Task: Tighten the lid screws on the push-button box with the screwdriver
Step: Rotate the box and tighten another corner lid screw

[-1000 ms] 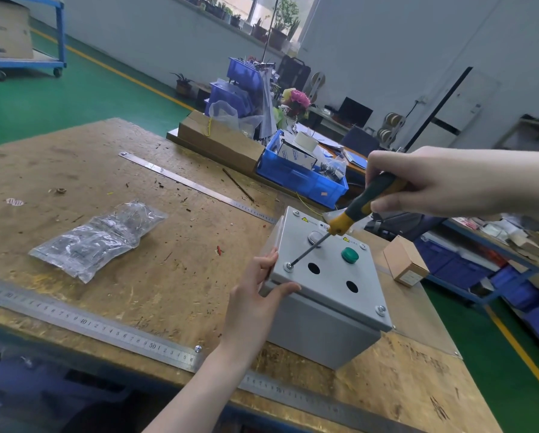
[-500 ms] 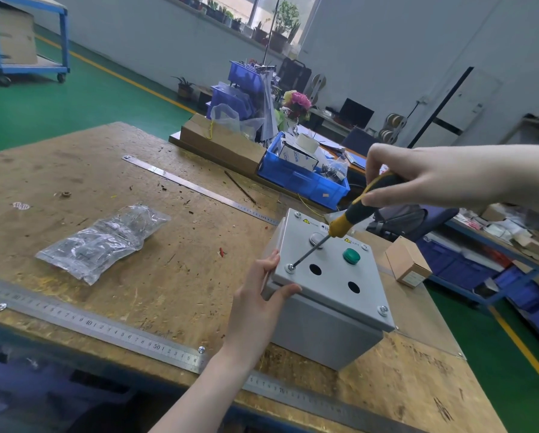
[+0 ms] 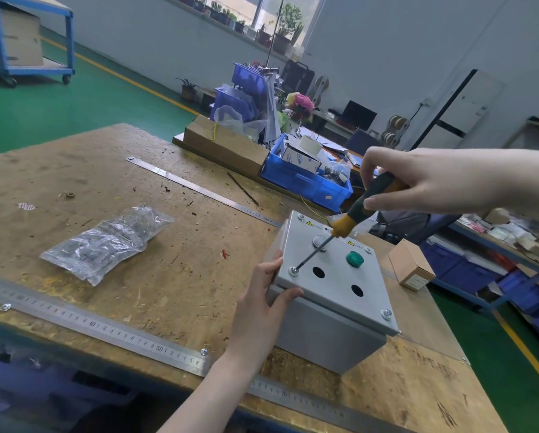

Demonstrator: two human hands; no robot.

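A: Push-button box [image 3: 330, 307] sits on the counter [image 3: 168, 276], the screwdriver [image 3: 352, 217] tip in the lid's near-left screw [image 3: 293, 271].
B: Right hand [image 3: 434, 182] grips the handle; left hand [image 3: 259, 310] clasps the box's corner.

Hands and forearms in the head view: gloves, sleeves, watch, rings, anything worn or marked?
Nothing worn shows. The left hand and right hand are bare, without gloves, rings or markings. Both forearms are uncovered as far as the frame shows, with no sleeve edge, watch or strap in view. Anything further up the arms lies outside the picture.
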